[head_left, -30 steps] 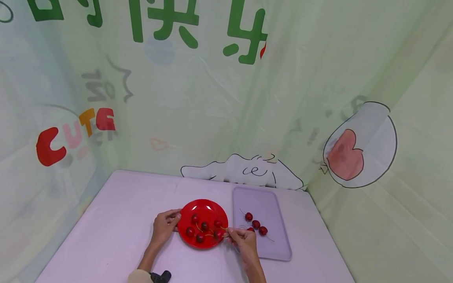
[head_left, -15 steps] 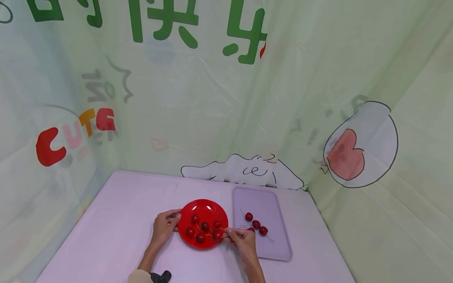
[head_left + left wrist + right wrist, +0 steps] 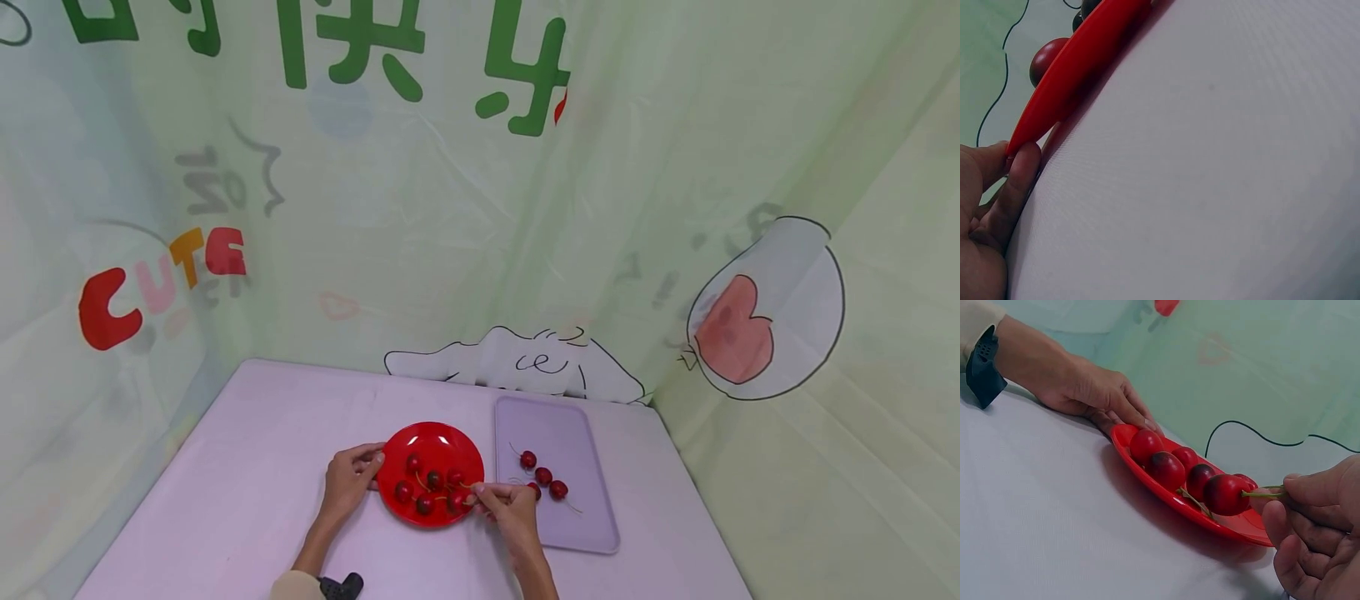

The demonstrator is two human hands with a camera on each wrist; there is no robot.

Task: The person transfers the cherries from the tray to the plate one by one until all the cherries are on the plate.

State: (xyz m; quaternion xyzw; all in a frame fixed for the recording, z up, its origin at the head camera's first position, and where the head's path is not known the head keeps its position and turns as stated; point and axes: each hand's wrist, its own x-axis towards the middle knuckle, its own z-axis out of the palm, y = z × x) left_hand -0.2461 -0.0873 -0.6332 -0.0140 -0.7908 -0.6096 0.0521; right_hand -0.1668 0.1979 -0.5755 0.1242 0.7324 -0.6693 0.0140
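Observation:
A red plate (image 3: 431,438) with several cherries (image 3: 413,463) on it rests on the table. My left hand (image 3: 347,483) grips its left rim, thumb on top and fingers underneath, as the left wrist view shows. Over the plate's right side, my right hand (image 3: 513,510) pinches the green stem (image 3: 1263,494) of a dark red cherry (image 3: 1225,495) between thumb and fingers. A second stem, from a cherry behind it, also reaches those fingertips. Whether the front cherry touches the plate is hard to tell.
Right of the plate lies a pale purple tray (image 3: 551,421) holding several more cherries (image 3: 558,489); my right hand partly covers its near left side. Printed curtains (image 3: 450,275) hang behind and beside the table (image 3: 247,483).
My right hand has shifted slightly left, and the two cherries by its fingertips have moved left over the plate with it. The left hand and the plate have stayed put.

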